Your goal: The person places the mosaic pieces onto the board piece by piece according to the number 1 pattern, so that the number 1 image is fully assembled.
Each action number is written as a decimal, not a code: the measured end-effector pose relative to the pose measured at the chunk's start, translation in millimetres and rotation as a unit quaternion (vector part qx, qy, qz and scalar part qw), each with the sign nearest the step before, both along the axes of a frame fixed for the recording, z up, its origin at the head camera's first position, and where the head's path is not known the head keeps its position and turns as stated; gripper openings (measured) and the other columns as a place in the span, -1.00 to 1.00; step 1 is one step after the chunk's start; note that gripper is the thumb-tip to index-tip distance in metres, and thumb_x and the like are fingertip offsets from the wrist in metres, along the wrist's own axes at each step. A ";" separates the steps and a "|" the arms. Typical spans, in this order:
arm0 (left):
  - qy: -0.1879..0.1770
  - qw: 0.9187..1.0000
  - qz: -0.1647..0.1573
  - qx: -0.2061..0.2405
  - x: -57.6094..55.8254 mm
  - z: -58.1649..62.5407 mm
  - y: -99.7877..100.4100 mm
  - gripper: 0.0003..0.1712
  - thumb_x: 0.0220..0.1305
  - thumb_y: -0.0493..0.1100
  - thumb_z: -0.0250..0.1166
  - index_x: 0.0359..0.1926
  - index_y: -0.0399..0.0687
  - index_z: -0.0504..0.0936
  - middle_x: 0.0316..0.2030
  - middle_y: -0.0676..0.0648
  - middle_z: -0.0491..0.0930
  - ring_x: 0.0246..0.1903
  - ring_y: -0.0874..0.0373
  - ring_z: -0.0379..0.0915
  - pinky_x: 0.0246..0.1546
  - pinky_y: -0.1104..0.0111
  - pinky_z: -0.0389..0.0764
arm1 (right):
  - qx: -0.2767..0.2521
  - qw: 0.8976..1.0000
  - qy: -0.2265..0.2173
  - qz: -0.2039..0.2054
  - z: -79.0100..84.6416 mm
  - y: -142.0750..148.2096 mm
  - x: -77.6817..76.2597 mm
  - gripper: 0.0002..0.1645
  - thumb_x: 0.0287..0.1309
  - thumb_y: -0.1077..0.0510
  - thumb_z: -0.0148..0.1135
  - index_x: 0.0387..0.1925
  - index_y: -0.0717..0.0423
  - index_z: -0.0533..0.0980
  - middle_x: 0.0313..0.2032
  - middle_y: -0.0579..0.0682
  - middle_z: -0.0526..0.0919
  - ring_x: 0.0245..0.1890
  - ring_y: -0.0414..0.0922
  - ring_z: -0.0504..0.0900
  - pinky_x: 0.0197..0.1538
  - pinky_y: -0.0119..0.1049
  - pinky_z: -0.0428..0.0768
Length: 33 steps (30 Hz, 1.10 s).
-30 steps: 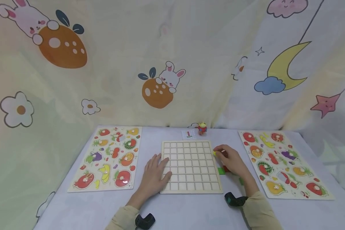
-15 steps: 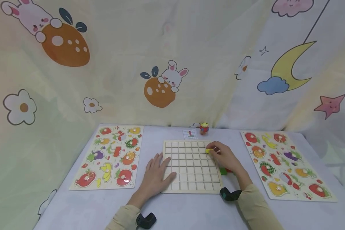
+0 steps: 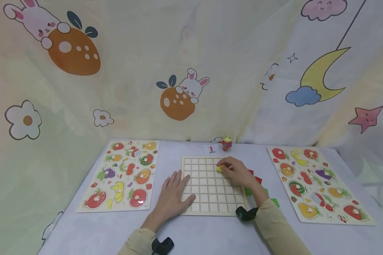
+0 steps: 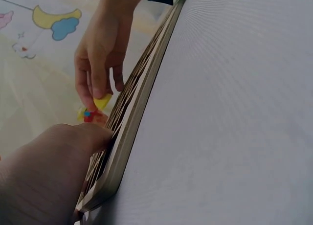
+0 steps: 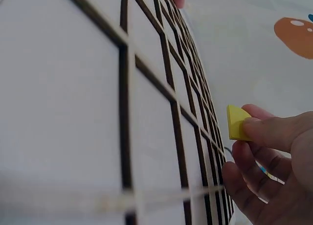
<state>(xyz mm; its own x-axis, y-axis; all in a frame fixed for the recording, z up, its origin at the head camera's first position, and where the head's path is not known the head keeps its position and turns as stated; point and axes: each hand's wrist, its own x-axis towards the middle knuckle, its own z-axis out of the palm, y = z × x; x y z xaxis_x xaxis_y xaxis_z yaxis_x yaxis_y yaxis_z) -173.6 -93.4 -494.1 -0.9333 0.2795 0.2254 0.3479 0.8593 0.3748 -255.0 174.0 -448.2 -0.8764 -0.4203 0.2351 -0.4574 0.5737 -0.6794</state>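
Note:
A pale wooden grid board (image 3: 207, 186) lies in the middle of the table, its square cells bare. My right hand (image 3: 237, 173) pinches a small yellow tile (image 5: 237, 122) between thumb and fingers, over the board's upper right cells. In the right wrist view the tile stands on edge, close above the grid lines. My left hand (image 3: 172, 194) rests with spread fingers on the board's left edge, the thumb lying over the cells. In the left wrist view, that thumb (image 4: 93, 137) lies against the board's rim.
Red tiles (image 3: 258, 179) and green tiles (image 3: 274, 202) lie right of the board, partly behind the right forearm. A patterned card (image 3: 211, 149) and a toy figure (image 3: 227, 143) are behind it. Fruit puzzle boards flank it, one left (image 3: 124, 198) and one right (image 3: 325, 212).
My right hand has carried the yellow tile leftward from beside the board's right edge to over its upper cells. The left hand stays on the board's left edge.

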 end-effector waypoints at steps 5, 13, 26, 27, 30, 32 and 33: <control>-0.003 1.000 -0.001 -0.001 -0.3 -0.6 0.8 -0.18 0.20 0.33 0.07 0.38 0.05 0.26 0.44 -0.20 0.06 0.46 -0.12 -0.12 0.39 -0.04 0.00 | 0.001 1.000 0.006 0.019 3.2 -11.7 -2.8 -0.80 0.22 0.31 0.09 -0.16 0.17 0.58 -0.16 0.04 0.61 -0.22 -0.11 0.58 -0.14 -0.25 0.57; -0.004 1.000 0.001 -0.006 0.9 1.0 1.3 -0.18 0.20 0.33 0.06 0.38 0.05 0.25 0.44 -0.21 0.07 0.45 -0.13 -0.10 0.39 -0.04 -0.01 | 0.013 0.999 -0.038 0.014 5.0 -31.1 -10.0 -0.78 0.25 0.25 0.12 -0.10 0.11 0.60 -0.12 0.00 0.62 -0.09 -0.05 0.60 0.01 -0.12 0.58; 0.005 1.000 0.001 -0.009 -0.7 -0.7 1.6 -0.18 0.21 0.35 0.04 0.38 0.05 0.25 0.44 -0.21 0.08 0.45 -0.13 -0.10 0.39 -0.05 -0.01 | 0.070 0.997 -0.015 0.011 6.1 -57.4 -22.8 -0.86 0.22 0.23 0.16 -0.25 0.05 0.62 -0.22 -0.05 0.68 -0.17 -0.12 0.60 -0.03 -0.15 0.57; 0.005 1.000 0.001 -0.010 -0.6 -0.7 1.5 -0.18 0.21 0.35 0.04 0.39 0.05 0.25 0.44 -0.21 0.08 0.45 -0.13 -0.10 0.39 -0.05 -0.01 | 0.075 0.997 -0.012 0.013 5.1 -58.3 -23.8 -0.86 0.21 0.24 0.16 -0.25 0.04 0.63 -0.24 -0.05 0.67 -0.19 -0.13 0.59 -0.05 -0.17 0.57; 0.006 1.000 0.002 -0.013 -0.2 -0.5 1.4 -0.18 0.21 0.35 0.04 0.39 0.06 0.25 0.44 -0.21 0.08 0.45 -0.13 -0.10 0.39 -0.05 0.00 | 0.088 0.996 -0.003 0.014 1.9 -60.2 -26.6 -0.86 0.20 0.24 0.16 -0.26 0.05 0.63 -0.28 -0.06 0.63 -0.24 -0.16 0.56 -0.11 -0.22 0.55; 0.007 1.000 0.003 -0.013 0.1 -0.1 1.3 -0.18 0.21 0.35 0.05 0.38 0.05 0.25 0.43 -0.21 0.09 0.45 -0.13 -0.09 0.39 -0.05 0.01 | 0.097 0.995 0.004 0.015 -0.1 -61.1 -28.2 -0.86 0.20 0.24 0.17 -0.26 0.05 0.63 -0.30 -0.06 0.61 -0.26 -0.17 0.54 -0.13 -0.24 0.54; 0.007 1.000 0.002 -0.013 0.3 0.1 1.2 -0.18 0.21 0.34 0.05 0.38 0.05 0.25 0.43 -0.21 0.09 0.45 -0.13 -0.09 0.39 -0.05 0.01 | 0.099 0.995 0.004 0.014 -0.3 -61.7 -28.4 -0.86 0.20 0.24 0.17 -0.26 0.06 0.63 -0.30 -0.06 0.60 -0.27 -0.17 0.53 -0.14 -0.24 0.53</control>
<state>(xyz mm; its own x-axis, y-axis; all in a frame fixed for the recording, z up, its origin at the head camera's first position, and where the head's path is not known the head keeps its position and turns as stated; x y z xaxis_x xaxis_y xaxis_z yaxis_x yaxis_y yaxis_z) -173.3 -92.2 -494.0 -0.9314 0.2807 0.2317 0.3488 0.8702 0.3481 -283.5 112.3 -448.6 -0.8621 -0.4835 0.1516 -0.4800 0.6833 -0.5501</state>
